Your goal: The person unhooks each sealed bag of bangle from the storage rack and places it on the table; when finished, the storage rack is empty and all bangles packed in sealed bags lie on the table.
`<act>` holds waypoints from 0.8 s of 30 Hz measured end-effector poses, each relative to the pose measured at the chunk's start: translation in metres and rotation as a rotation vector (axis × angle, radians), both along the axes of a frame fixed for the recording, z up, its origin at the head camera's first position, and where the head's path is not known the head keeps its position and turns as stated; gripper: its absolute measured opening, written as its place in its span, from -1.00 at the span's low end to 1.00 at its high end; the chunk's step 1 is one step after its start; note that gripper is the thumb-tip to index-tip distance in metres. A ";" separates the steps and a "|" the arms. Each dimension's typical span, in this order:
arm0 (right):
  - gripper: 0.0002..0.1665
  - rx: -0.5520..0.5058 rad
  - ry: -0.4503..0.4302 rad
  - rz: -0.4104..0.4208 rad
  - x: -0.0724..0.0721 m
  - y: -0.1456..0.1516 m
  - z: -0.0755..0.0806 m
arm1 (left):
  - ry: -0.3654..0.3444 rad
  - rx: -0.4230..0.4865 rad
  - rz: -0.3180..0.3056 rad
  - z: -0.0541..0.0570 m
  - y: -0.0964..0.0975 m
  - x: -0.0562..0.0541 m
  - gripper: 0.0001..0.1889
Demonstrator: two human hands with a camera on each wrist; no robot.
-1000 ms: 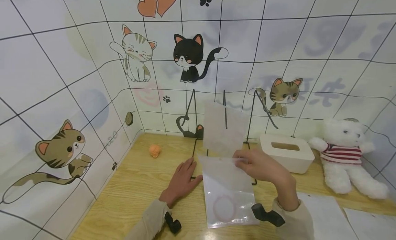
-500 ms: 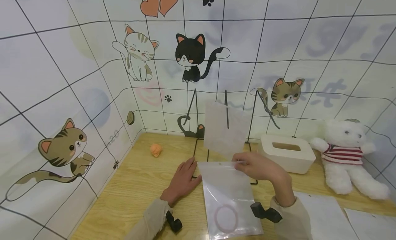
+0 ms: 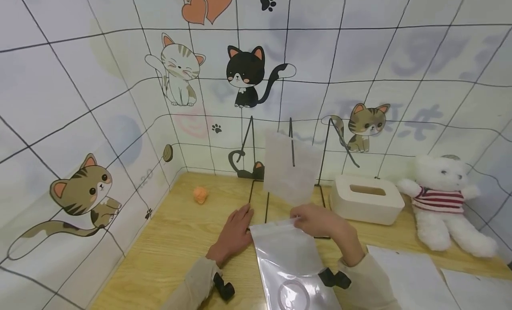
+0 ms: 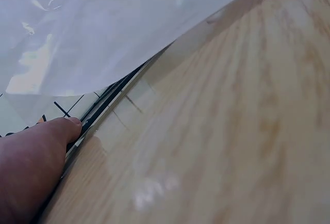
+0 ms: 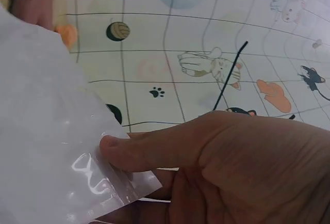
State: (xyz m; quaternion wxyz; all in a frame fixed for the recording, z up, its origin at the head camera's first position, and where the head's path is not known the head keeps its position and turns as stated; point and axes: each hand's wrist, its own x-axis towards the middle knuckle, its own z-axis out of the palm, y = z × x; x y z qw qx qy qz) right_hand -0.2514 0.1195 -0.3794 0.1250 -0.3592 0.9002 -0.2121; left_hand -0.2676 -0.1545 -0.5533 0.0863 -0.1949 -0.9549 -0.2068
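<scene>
My right hand (image 3: 320, 221) pinches the top corner of a clear zip bag (image 3: 282, 250) between thumb and fingers; the right wrist view shows the thumb (image 5: 129, 152) over the zip strip. A faint ring shape shows on the bag's lower part, and its bottom end runs out of the head view. My left hand (image 3: 233, 232) lies with fingers extended at the left side of the base of a black wire rack (image 3: 292, 143). In the left wrist view its thumb (image 4: 51, 133) touches the dark base wire. Another translucent bag (image 3: 286, 176) hangs on the rack's middle prong.
A white tissue box (image 3: 368, 201) stands right of the rack, beside a white teddy bear (image 3: 442, 203) in a striped top. White sheets (image 3: 412, 274) lie at the front right. A small orange ball-like thing (image 3: 200, 195) sits at the back left. Cat-print walls (image 3: 312, 48) enclose the table.
My right hand has moved left and nearer to me, carrying the zip bag down with it, away from the hanging bag. My left hand has stayed in place.
</scene>
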 end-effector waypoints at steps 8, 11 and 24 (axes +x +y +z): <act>-0.78 0.088 0.063 0.060 -0.016 0.022 -0.026 | 0.029 0.010 0.010 0.002 0.001 0.001 -0.24; -0.75 0.077 0.084 0.080 -0.022 0.037 -0.040 | -0.001 0.005 0.010 0.002 0.002 0.003 -0.22; -0.70 0.019 0.069 0.115 -0.022 0.079 -0.063 | -0.013 0.028 0.012 0.000 0.001 0.002 -0.18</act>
